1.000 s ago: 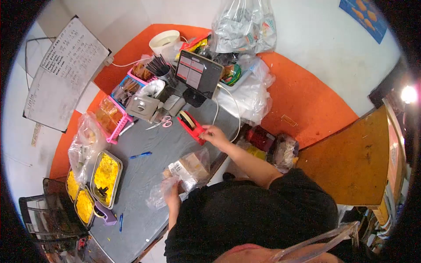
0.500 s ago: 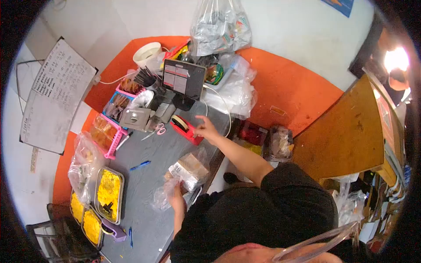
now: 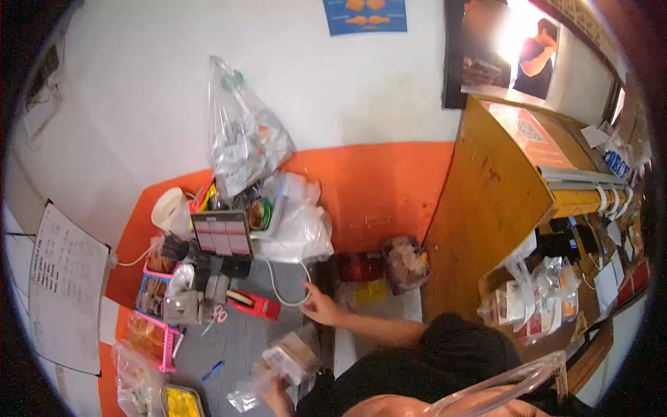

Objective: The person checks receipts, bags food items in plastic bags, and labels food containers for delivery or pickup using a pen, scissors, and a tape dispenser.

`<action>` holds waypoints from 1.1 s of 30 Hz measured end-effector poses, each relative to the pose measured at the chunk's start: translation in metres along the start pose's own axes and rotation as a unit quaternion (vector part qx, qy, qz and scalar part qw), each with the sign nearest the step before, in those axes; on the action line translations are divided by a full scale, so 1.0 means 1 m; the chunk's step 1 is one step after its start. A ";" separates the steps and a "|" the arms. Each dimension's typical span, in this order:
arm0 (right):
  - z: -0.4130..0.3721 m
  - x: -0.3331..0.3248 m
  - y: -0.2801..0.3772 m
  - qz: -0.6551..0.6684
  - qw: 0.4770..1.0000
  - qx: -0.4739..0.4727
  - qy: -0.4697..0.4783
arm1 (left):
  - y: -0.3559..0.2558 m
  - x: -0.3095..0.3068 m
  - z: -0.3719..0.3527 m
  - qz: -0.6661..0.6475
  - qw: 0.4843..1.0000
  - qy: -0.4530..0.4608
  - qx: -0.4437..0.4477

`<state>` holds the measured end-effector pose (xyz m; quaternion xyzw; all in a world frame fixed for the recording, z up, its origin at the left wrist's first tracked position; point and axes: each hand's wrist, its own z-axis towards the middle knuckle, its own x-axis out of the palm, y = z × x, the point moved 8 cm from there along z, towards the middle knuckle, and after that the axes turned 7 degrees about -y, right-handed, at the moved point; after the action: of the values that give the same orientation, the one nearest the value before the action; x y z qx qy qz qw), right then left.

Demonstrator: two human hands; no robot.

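My left hand point(image 3: 276, 395) grips a clear plastic bag point(image 3: 244, 397) at the desk's near edge. A brown box with a white label point(image 3: 290, 356) is in or under the plastic. My right hand point(image 3: 321, 306) is just right of the red tape dispenser point(image 3: 262, 306), apart from it, with the index finger stretched out. Whether a piece of tape clings to its fingers is too small to tell. Pink-handled scissors point(image 3: 219, 314) lie left of the dispenser, and a blue pen point(image 3: 212, 370) lies left of the box.
A tablet point(image 3: 222, 233) stands at the back, its white cable point(image 3: 276, 290) looping near my right hand. Baskets point(image 3: 168, 347) of packets line the left side, near a tray of yellow food point(image 3: 182, 402). A wooden counter point(image 3: 490, 187) stands right; a person point(image 3: 535, 64) is beyond it.
My right hand has come off the tape dispenser and moved right of it. The view has swung up and to the right. My left hand still grips the plastic bag.
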<state>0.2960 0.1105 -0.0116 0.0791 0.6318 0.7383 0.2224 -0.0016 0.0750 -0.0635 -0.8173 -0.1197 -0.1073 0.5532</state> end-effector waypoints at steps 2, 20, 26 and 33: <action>-0.022 -0.044 -0.032 -0.030 0.999 0.003 -0.013 | 0.018 0.024 0.004 0.060 0.997 0.007 -0.045; -0.124 -0.344 -0.314 -0.324 0.809 0.462 0.162 | 0.121 0.242 0.042 0.177 0.969 0.082 -0.149; -0.101 -0.356 -0.333 -0.323 0.834 0.426 0.138 | 0.138 0.281 0.050 0.174 0.964 0.119 -0.164; -0.106 -0.324 -0.289 -0.315 0.837 0.423 0.146 | 0.139 0.300 0.057 0.183 0.961 0.135 -0.160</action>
<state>0.6073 -0.0940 -0.2579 -0.1460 0.8985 0.2924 0.2932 0.3289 0.1015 -0.1143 -0.8809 0.1265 -0.1314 0.4367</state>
